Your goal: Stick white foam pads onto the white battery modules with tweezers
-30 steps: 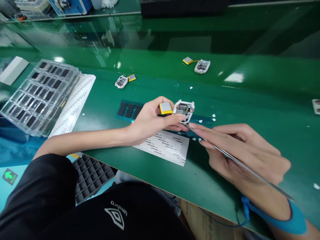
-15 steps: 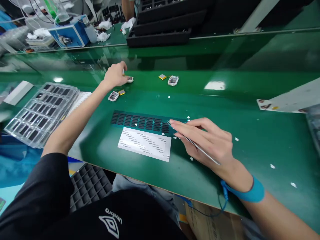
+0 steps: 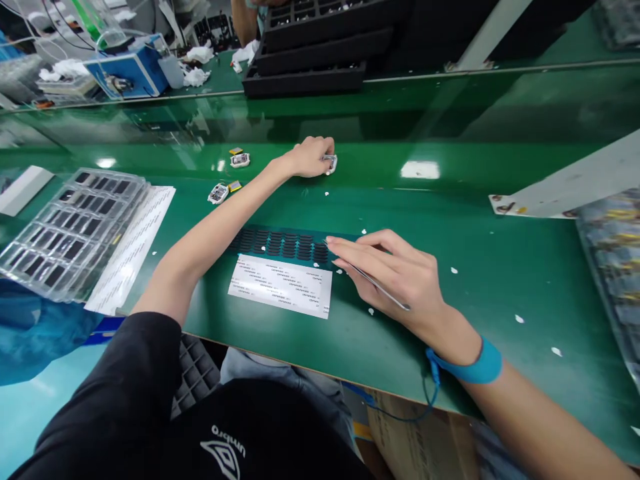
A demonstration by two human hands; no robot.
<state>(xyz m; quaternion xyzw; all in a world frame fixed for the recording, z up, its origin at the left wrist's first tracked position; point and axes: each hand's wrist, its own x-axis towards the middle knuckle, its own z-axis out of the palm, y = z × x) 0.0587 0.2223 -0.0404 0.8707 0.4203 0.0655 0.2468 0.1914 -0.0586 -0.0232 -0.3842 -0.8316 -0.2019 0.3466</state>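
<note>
At the back of the bench, my left hand [image 3: 311, 157] has its fingers closed around a small white electronic case [image 3: 331, 164]; the battery seen beside it earlier is hidden. My right hand [image 3: 393, 270] grips metal tweezers [image 3: 383, 289], whose tips are over the right end of a dark sheet of black adhesive pads [image 3: 290, 245]. Just in front of that sheet lies a white printed backing paper [image 3: 280, 287]. Two more open white cases, one farther back [image 3: 240, 160] and one nearer [image 3: 218, 194], lie to the left, each with a small yellow-edged battery.
On the left are a clear compartment tray [image 3: 75, 227] of dark parts and a printed sheet [image 3: 133, 250]. A white post [image 3: 565, 177] and a tray of parts [image 3: 613, 267] stand right. Black trays [image 3: 305, 77] are stacked behind. A blue wrist strap [image 3: 475, 363] trails a cord.
My left hand has left the rear-left case, moved right and closed on the right-hand one. My right hand still holds the tweezers at the pad sheet. The view has shifted slightly.
</note>
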